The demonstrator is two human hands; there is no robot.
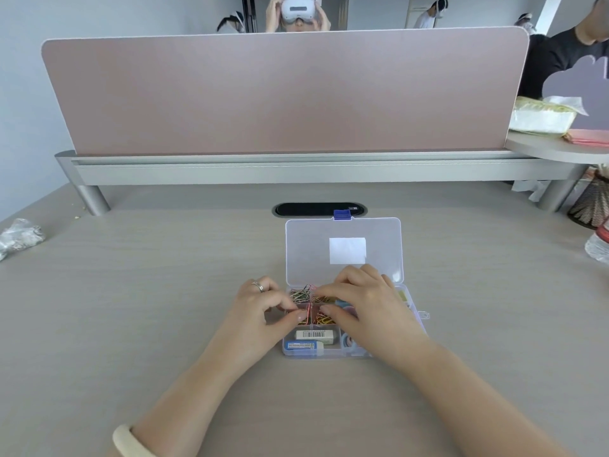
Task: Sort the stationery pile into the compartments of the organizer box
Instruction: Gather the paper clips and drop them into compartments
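A clear plastic organizer box [329,354] lies on the desk with its lid [342,249] flat behind it. Its left compartments hold coloured paper clips [300,295]. Two erasers [313,334] lie in the front left compartment, and tape rolls [348,340] sit to their right. My left hand [260,308] rests at the box's left edge, its fingertips pinching a pink paper clip [307,316] over a compartment. My right hand [365,301] lies across the middle of the box, fingertips on the clips; it hides the right compartments.
A pink divider screen [283,94] on a grey rail stands at the back. A cable slot [319,209] sits just behind the lid. Crumpled plastic [19,235] lies far left; a bottle [601,245] and a mesh holder [590,206] are at the right edge.
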